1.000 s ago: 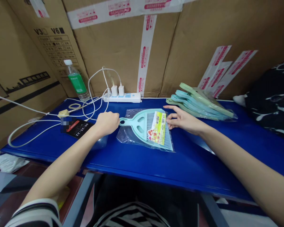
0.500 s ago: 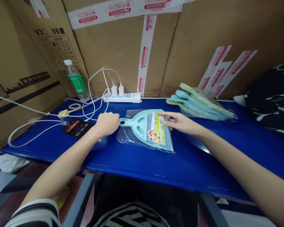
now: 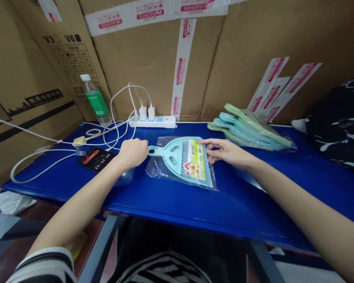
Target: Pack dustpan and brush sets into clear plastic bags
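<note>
The left hand [image 3: 133,152], at nine o'clock of the bagged dustpan set [image 3: 177,157], curls its fingers under, so its grip is hidden. A blurred patch covers the phone [image 3: 98,160] at its ten o'clock end. The label [image 3: 194,159] print is too small to read. The black printed fabric [image 3: 339,122] at three o'clock runs off the edge

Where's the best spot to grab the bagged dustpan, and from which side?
Take the dustpan by its narrow handle, coming from the left. The handle points that way, with its ring end at the left hand. The wide pan lies flat on the table inside a slick clear bag, so it probably offers little to pinch.
</note>
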Demonstrator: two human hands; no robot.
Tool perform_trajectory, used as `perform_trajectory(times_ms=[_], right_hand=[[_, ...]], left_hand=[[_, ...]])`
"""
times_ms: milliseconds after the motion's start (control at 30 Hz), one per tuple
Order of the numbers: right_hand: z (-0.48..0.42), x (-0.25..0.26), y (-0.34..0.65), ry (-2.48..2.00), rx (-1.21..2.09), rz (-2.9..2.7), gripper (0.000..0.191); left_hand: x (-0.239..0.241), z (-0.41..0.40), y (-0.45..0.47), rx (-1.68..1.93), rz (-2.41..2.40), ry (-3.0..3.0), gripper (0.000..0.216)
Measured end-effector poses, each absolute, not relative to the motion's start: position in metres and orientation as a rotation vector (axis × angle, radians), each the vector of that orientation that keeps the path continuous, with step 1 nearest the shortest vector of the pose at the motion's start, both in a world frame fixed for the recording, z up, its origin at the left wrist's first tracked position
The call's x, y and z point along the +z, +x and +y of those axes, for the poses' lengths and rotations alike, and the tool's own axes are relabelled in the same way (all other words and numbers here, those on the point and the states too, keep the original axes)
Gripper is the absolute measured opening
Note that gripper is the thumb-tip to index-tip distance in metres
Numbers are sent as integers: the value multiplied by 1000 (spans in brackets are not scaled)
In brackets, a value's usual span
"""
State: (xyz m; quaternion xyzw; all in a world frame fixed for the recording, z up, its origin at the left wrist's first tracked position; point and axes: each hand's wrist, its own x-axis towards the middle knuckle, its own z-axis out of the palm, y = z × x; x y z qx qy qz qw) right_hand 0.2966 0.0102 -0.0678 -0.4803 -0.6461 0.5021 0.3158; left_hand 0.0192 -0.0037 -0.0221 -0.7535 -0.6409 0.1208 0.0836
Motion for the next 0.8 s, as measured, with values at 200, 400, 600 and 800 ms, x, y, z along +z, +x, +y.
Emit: perform_trajectory(times_ms=[200, 400, 600, 800], right_hand=[[9, -64, 295, -1329, 1318, -1679, 43], [8, -64, 296, -1348, 1300, -1676, 43], [9, -64, 298, -1399, 1274, -1697, 44], [11, -65, 300, -1475, 1044, -1916, 46]], left_hand=[[-23, -2, 18, 354, -1917, -2243, 41], [-22, -2, 17, 359, -1929, -2227, 41], [-19, -2, 16, 375, -1943, -2207, 40], [-17, -2, 16, 372, -1964, -2169, 39]])
